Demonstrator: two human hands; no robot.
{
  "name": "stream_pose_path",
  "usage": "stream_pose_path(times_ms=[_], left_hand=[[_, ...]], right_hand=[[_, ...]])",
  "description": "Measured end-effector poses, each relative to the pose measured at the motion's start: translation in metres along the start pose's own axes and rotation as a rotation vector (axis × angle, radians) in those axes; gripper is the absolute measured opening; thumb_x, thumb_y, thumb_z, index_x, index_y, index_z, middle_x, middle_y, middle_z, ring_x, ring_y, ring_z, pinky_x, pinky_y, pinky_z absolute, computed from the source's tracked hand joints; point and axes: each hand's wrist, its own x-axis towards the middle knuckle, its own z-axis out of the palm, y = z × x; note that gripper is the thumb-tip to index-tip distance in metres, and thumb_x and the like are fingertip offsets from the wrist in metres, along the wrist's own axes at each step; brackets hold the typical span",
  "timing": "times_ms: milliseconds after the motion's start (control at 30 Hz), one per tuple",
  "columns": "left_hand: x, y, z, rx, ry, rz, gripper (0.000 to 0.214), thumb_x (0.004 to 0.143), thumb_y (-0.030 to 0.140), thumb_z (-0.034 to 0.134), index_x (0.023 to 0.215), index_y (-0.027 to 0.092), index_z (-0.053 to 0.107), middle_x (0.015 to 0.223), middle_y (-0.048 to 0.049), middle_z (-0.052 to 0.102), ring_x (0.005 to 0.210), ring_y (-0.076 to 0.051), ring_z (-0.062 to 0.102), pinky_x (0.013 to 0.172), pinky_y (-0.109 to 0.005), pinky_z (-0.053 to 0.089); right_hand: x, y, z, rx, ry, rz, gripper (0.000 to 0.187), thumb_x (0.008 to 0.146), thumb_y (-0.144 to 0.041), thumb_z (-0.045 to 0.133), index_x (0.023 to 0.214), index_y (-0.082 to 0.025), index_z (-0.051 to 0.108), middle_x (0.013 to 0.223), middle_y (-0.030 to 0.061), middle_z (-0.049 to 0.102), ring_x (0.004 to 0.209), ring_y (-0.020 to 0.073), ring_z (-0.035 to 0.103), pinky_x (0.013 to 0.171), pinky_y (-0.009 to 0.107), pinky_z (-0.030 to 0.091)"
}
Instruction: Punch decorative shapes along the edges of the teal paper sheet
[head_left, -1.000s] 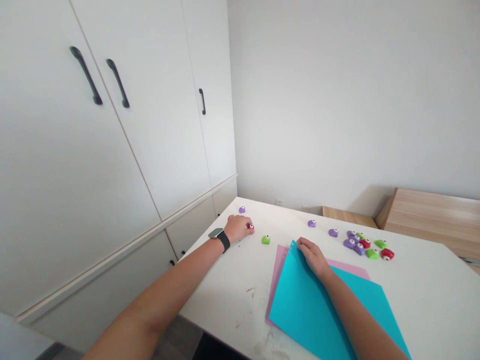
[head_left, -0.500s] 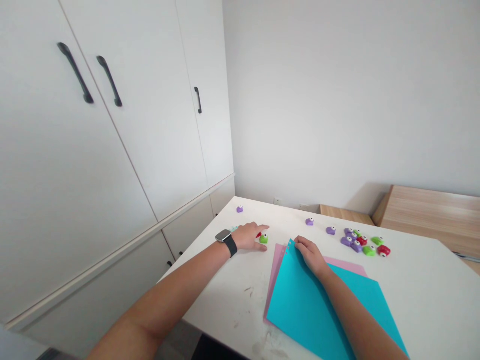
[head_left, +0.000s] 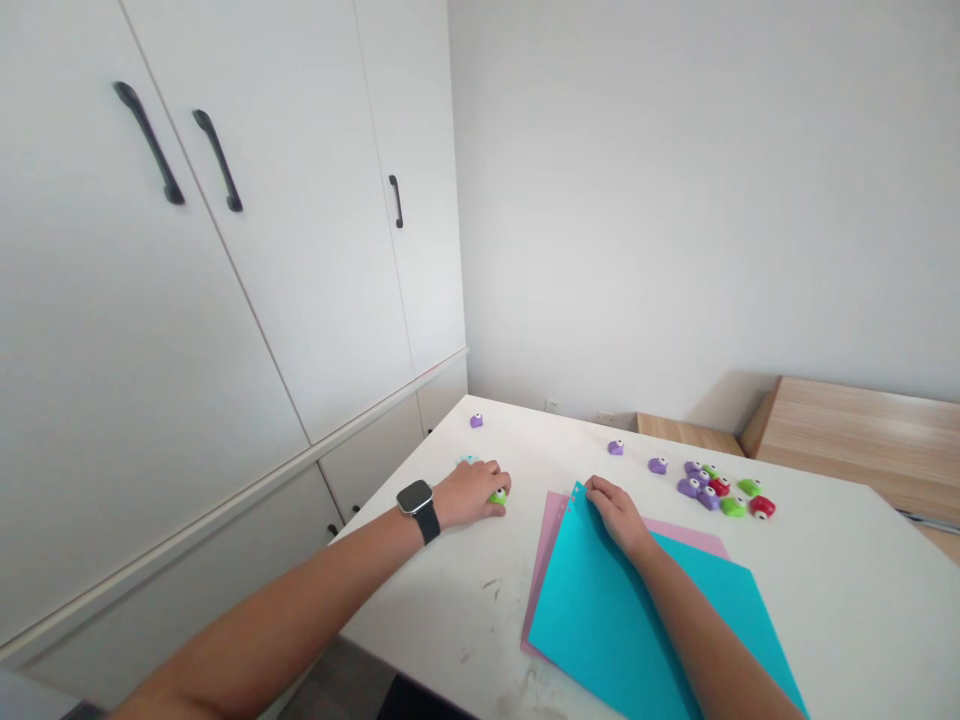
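My left hand (head_left: 471, 492), with a smartwatch (head_left: 417, 500) on its wrist, is closed around a small green one-eyed figure (head_left: 499, 496) at the tabletop. The fingers cover most of that figure. Just behind this hand, a light-blue piece (head_left: 469, 459) is partly hidden. My right hand (head_left: 616, 512) pinches the far left corner of a blue sheet (head_left: 600, 610), thumb and fingers together. Small holes run along that corner. Under the blue sheet a pink sheet (head_left: 694, 536) sticks out at the left and far edges.
Several purple, green and red one-eyed figures (head_left: 709, 484) cluster at the right of the white table (head_left: 840, 580). Single purple ones (head_left: 476, 421) stand along the far side. White cupboards (head_left: 300, 250) rise at the left, and a wooden unit (head_left: 862, 420) stands at the back right.
My left hand has moved left and closed its spread fingers on the green figure, which has shifted left with it. The red piece beside it is now hidden. My right hand stays put.
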Motion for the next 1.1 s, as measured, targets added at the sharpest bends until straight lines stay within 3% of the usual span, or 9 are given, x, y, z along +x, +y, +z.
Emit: stream_pose_path(times_ms=[133, 233, 333, 433, 600, 733, 900, 1000, 1100], left_hand=[[-0.023, -0.012, -0.015, 0.008, -0.079, 0.035, 0.040, 0.076, 0.051, 0.074, 0.109, 0.030, 0.064, 0.109, -0.0062, 0.064, 0.097, -0.028, 0.061, 0.079, -0.036, 0.044], [-0.015, -0.017, -0.031, -0.042, -0.016, 0.065, 0.052, 0.078, 0.059, 0.069, 0.121, 0.032, 0.061, 0.118, -0.0074, 0.062, 0.110, -0.031, 0.056, 0.087, -0.039, 0.043], [0.020, -0.015, -0.043, -0.122, 0.095, 0.083, 0.045, 0.088, 0.053, 0.060, 0.126, 0.030, 0.058, 0.124, -0.0079, 0.061, 0.116, -0.029, 0.054, 0.096, -0.039, 0.040], [0.073, 0.001, -0.045, -0.170, 0.125, 0.100, 0.041, 0.090, 0.046, 0.058, 0.127, 0.027, 0.057, 0.125, -0.0086, 0.062, 0.115, -0.028, 0.057, 0.098, -0.038, 0.040], [0.161, 0.052, -0.021, -0.178, 0.091, 0.186, 0.048, 0.086, 0.041, 0.066, 0.130, 0.025, 0.055, 0.127, -0.0095, 0.062, 0.115, -0.027, 0.060, 0.097, -0.036, 0.044], [0.214, 0.090, 0.000, -0.159, 0.061, 0.204, 0.051, 0.082, 0.028, 0.070, 0.131, 0.024, 0.055, 0.127, -0.0123, 0.062, 0.115, -0.029, 0.060, 0.097, -0.039, 0.045], [0.245, 0.112, 0.013, -0.136, 0.007, 0.169, 0.039, 0.088, 0.034, 0.066, 0.124, 0.020, 0.059, 0.123, -0.0125, 0.062, 0.107, -0.026, 0.062, 0.091, -0.042, 0.050], [0.249, 0.116, 0.016, -0.139, -0.019, 0.169, 0.030, 0.094, 0.035, 0.059, 0.119, 0.018, 0.060, 0.120, -0.0090, 0.062, 0.102, -0.022, 0.063, 0.088, -0.044, 0.053], [0.246, 0.114, 0.010, -0.165, 0.016, 0.157, 0.025, 0.091, 0.029, 0.063, 0.114, 0.018, 0.063, 0.114, -0.0082, 0.065, 0.100, -0.022, 0.063, 0.088, -0.041, 0.052]], right_hand=[[0.000, 0.001, 0.001, -0.019, -0.008, 0.000, 0.020, 0.084, -0.035, 0.043, 0.070, -0.022, 0.048, 0.065, -0.0031, 0.044, 0.069, 0.0174, 0.046, 0.065, 0.028, 0.036], [0.000, 0.004, 0.002, -0.040, -0.007, -0.007, 0.020, 0.084, -0.035, 0.043, 0.071, -0.022, 0.048, 0.064, -0.0031, 0.044, 0.068, 0.0175, 0.047, 0.065, 0.027, 0.036], [0.000, 0.005, 0.002, -0.064, 0.006, -0.030, 0.020, 0.085, -0.034, 0.043, 0.071, -0.022, 0.049, 0.065, -0.0028, 0.046, 0.069, 0.0178, 0.049, 0.065, 0.027, 0.036], [0.000, 0.006, 0.003, -0.082, 0.015, -0.053, 0.019, 0.085, -0.033, 0.044, 0.071, -0.021, 0.051, 0.066, -0.0026, 0.049, 0.070, 0.0178, 0.050, 0.066, 0.027, 0.037], [0.001, 0.002, 0.004, -0.126, 0.032, -0.060, 0.018, 0.085, -0.031, 0.044, 0.075, -0.021, 0.054, 0.069, -0.0016, 0.055, 0.071, 0.0181, 0.053, 0.067, 0.027, 0.038], [0.002, -0.002, 0.005, -0.150, 0.038, -0.063, 0.016, 0.084, -0.028, 0.045, 0.077, -0.021, 0.056, 0.071, -0.0005, 0.059, 0.073, 0.0187, 0.057, 0.068, 0.026, 0.039], [0.003, -0.004, 0.005, -0.144, 0.055, -0.077, 0.016, 0.084, -0.025, 0.045, 0.080, -0.020, 0.059, 0.076, 0.0010, 0.064, 0.075, 0.0194, 0.058, 0.069, 0.027, 0.039], [0.003, -0.005, 0.005, -0.128, 0.055, -0.082, 0.017, 0.084, -0.024, 0.045, 0.083, -0.020, 0.061, 0.080, 0.0023, 0.066, 0.076, 0.0199, 0.059, 0.070, 0.027, 0.040], [0.003, -0.005, 0.005, -0.140, 0.055, -0.081, 0.015, 0.083, -0.023, 0.045, 0.081, -0.020, 0.059, 0.076, 0.0012, 0.064, 0.075, 0.0193, 0.058, 0.068, 0.026, 0.039]])
